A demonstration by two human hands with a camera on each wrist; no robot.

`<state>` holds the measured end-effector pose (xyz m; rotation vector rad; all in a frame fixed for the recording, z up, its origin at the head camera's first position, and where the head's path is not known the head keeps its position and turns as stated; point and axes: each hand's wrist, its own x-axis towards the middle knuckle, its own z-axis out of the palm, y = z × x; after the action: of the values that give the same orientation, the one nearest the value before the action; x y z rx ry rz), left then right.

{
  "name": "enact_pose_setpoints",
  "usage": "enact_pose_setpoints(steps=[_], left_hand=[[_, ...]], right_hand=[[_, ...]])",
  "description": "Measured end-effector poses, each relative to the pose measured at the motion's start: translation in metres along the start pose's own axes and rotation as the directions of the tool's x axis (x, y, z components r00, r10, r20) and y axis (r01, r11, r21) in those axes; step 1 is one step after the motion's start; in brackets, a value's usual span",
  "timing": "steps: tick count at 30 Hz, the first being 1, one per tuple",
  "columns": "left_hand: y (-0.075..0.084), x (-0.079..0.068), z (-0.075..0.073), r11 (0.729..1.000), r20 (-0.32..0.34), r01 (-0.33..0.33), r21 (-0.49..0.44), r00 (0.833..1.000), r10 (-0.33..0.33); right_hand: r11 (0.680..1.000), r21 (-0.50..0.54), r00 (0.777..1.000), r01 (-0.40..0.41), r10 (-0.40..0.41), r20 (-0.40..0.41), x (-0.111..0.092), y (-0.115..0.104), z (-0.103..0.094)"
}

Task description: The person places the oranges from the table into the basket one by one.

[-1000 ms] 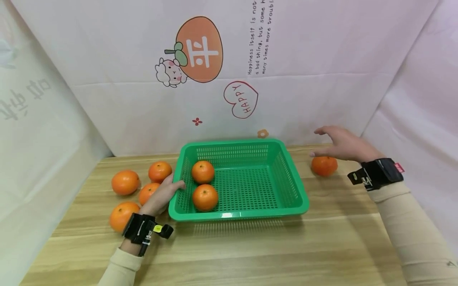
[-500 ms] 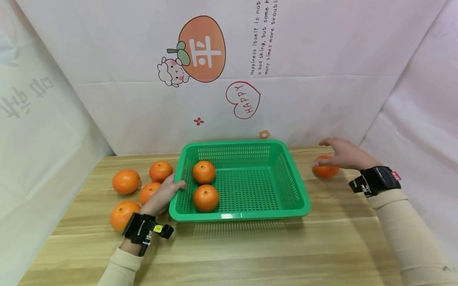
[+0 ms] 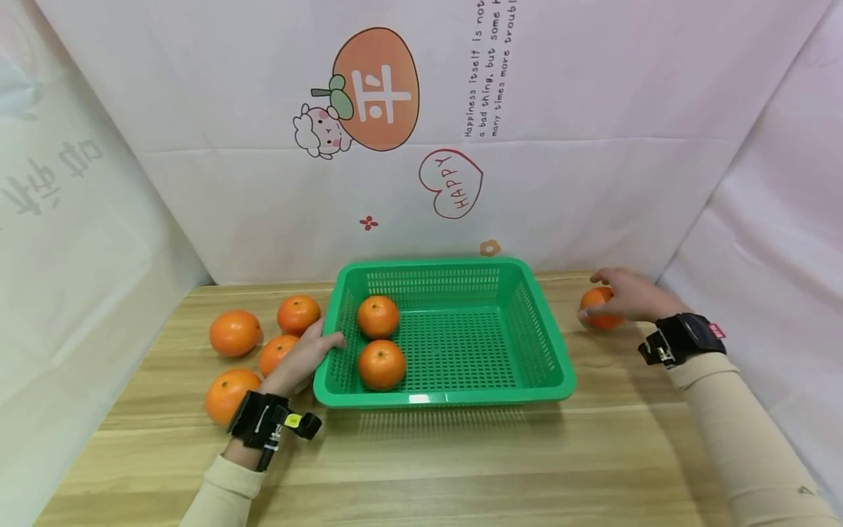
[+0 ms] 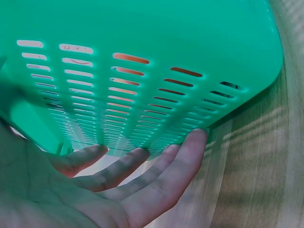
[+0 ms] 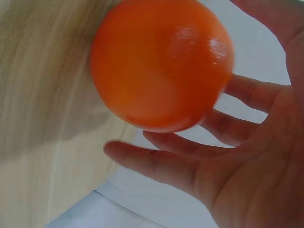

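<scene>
In the head view my left hand (image 3: 303,363) grips the left rim of a green plastic basket (image 3: 454,397), thumb over the rim. The left wrist view has its fingers (image 4: 164,183) against the outside of the slotted basket wall (image 4: 142,23). My right hand (image 3: 635,294) reaches over a lone orange (image 3: 596,296) on the table, right of the basket. Thumb and index finger lie on either side of this fruit. Up close in the right wrist view, the spread fingers (image 5: 156,166) reach around the orange (image 5: 161,66), with space between it and the palm.
Two oranges, one at the back (image 3: 378,317) and one in front (image 3: 382,364), sit in the basket's left end. Several more lie left of it, among them a large orange (image 3: 235,333) beside my left forearm. White printed cloth (image 3: 560,183) walls the wooden table (image 3: 461,468).
My right hand has come down over the lone orange, its thumb now overlapping the fruit's near side. The left hand keeps its hold on the basket rim.
</scene>
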<state>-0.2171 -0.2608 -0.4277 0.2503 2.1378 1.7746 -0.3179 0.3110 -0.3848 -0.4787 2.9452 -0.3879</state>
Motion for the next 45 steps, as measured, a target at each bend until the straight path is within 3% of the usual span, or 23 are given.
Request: enact_pose_setpoints(steps=[11, 20, 45], left_hand=[[0.0, 0.001, 0.001, 1.0, -0.011, 0.014, -0.001, 1.0, -0.014], [0.0, 0.0, 0.0, 1.0, -0.019, 0.004, 0.017, 1.0, -0.004], [-0.002, 0.002, 0.0, 1.0, 0.0, 0.005, 0.005, 1.0, -0.005]], right_hand=[[0.998, -0.024, 0.998, -0.051, 0.051, 0.034, 0.004, 0.003, 0.012], [1.0, -0.002, 0.999, -0.029, 0.029, 0.024, 0.009, 0.01, 0.02], [0.996, 0.051, 0.997, -0.073, 0.071, 0.033, 0.014, 0.011, 0.03]])
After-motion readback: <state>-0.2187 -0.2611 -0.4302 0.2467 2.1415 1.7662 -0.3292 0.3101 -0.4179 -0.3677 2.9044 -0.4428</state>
